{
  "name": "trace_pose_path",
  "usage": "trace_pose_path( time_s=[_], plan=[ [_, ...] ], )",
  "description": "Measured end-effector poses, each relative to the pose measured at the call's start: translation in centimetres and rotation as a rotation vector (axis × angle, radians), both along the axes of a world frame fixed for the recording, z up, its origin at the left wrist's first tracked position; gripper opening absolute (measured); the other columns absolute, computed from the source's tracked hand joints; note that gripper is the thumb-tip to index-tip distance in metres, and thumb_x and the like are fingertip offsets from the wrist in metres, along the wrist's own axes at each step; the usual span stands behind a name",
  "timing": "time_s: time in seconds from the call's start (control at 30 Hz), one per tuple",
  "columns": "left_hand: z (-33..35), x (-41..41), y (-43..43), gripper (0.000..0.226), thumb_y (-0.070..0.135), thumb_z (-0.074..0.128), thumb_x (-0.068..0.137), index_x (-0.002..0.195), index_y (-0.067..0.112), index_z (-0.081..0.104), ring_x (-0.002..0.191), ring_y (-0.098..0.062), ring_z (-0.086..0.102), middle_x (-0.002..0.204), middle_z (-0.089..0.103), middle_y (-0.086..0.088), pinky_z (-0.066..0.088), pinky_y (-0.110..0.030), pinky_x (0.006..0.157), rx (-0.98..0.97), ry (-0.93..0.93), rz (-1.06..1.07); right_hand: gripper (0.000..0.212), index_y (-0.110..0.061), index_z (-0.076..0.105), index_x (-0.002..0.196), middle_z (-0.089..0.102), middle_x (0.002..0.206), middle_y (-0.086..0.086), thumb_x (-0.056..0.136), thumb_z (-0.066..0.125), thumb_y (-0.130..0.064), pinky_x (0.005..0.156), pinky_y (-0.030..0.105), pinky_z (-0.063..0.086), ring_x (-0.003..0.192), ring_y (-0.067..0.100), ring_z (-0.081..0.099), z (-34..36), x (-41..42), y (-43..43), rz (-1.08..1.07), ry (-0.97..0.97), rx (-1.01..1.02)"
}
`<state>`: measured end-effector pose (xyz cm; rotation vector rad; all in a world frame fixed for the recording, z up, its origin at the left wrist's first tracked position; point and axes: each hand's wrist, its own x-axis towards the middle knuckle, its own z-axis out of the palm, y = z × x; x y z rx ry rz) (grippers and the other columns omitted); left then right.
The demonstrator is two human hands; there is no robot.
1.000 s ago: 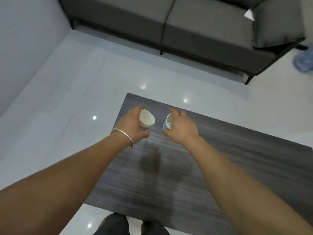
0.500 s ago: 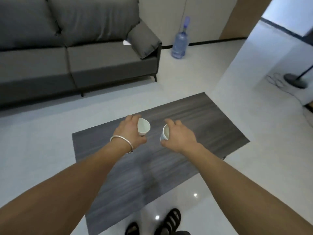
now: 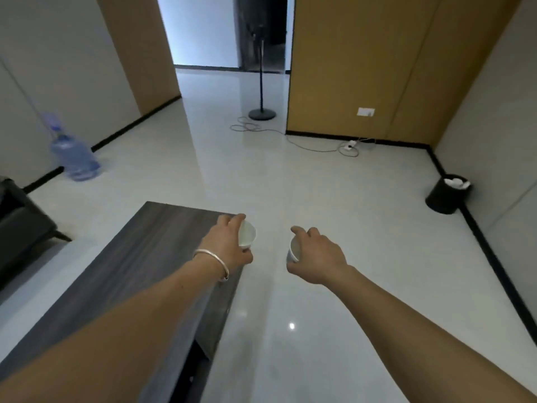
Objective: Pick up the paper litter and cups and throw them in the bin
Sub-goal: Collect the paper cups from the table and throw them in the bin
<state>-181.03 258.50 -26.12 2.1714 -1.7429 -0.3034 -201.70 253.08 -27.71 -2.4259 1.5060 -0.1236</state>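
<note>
White floor, one bin (image 3: pixel 444 199) — two cups, left hand (image 3: pixel 229 245), right hand (image 3: pixel 316 257).

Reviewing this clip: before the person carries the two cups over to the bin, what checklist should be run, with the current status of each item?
1. Left hand grips the left cup: ok.
2. Right hand grips the right cup: ok.
3. Bin in view, ahead on the right by the wall: ok.
4. Floor toward the bin free of obstacles: ok; the cable lies farther off.
5. Room left in the bin: cannot tell; white litter shows at its rim.
</note>
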Motion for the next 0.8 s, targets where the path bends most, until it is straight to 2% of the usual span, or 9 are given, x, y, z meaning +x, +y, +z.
trace_pose_path(
  time_s=[0.13,0.33,0.63,0.8],
  plan=[
    [0.1,-10.9,-7.1,0.079,0.036,0.069,0.071,0.139,0.025,0.032,0.104,-0.027,0.053,0.128,0.039,-0.004,0.047,-0.033,0.082,-0.028,-0.002,-0.164,0.079,-0.030,0.022,0.147,0.043,0.129,0.005,0.081,0.062,-0.045,0.082,0.036,0.045,0.112,0.028,0.051,0.2,-11.3,-3.7,-0.166,0.021,0.037],
    [-0.5,-24.4,-15.4,0.079,0.038,0.068,0.072,0.141,0.025,0.031,0.108,-0.026,0.051,0.130,0.039,-0.003,0.048,-0.034,0.084,-0.002,-0.028,-0.381,0.078,-0.029,0.023,0.147,0.044,0.128,0.006,0.081,0.061,-0.044,0.077,0.035,0.043,0.110,0.028,0.051,0.3,-24.7,-8.2,-0.381,0.018,0.008],
    [-3.5,-38.7,-29.4,0.077,0.042,0.066,0.073,0.140,0.025,0.031,0.105,-0.025,0.053,0.130,0.040,-0.002,0.050,-0.034,0.080,0.026,-0.057,-0.625,0.080,-0.028,0.022,0.148,0.044,0.130,0.007,0.081,0.062,-0.043,0.082,0.038,0.047,0.113,0.029,0.050,-2.8,-37.8,-16.9,-0.600,0.039,0.082],
    [-4.4,-45.4,-39.5,0.078,0.041,0.066,0.074,0.142,0.024,0.029,0.107,-0.025,0.052,0.132,0.038,-0.002,0.050,-0.035,0.083,0.048,-0.013,-0.704,0.080,-0.029,0.019,0.148,0.042,0.129,0.006,0.081,0.062,-0.042,0.077,0.035,0.044,0.112,0.027,0.048,-3.1,-44.3,-25.5,-0.697,0.071,0.117]
  ],
)
